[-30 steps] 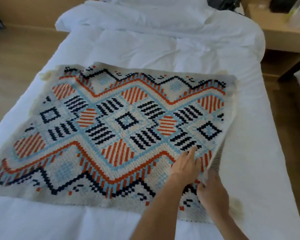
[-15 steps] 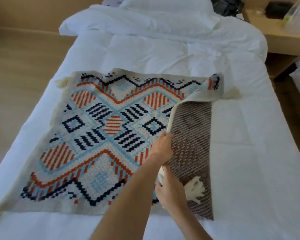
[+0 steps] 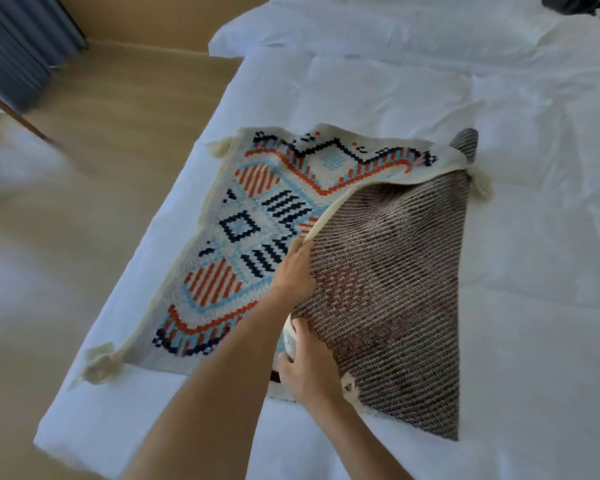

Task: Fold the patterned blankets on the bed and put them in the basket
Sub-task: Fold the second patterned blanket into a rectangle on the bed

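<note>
A knitted patterned blanket (image 3: 257, 216) in cream, orange, light blue and navy lies on the white bed (image 3: 534, 306). Its right part is turned over to the left, showing the brownish striped underside (image 3: 395, 278). My left hand (image 3: 293, 271) pinches the folded-over edge near the blanket's middle. My right hand (image 3: 309, 368) grips the same edge nearer to me, close to a cream tassel (image 3: 349, 386). Another tassel (image 3: 99, 362) lies at the near left corner. No basket is in view.
A rumpled white duvet (image 3: 395, 36) is bunched at the head of the bed. Wooden floor (image 3: 111, 116) runs along the left side, with a dark curtain (image 3: 18, 46) at the far left. A white blurred object (image 3: 11, 161) sits low on the left.
Both hands have carried the blanket's right edge up and over to the left, so more underside shows. The camera view has swung left.
</note>
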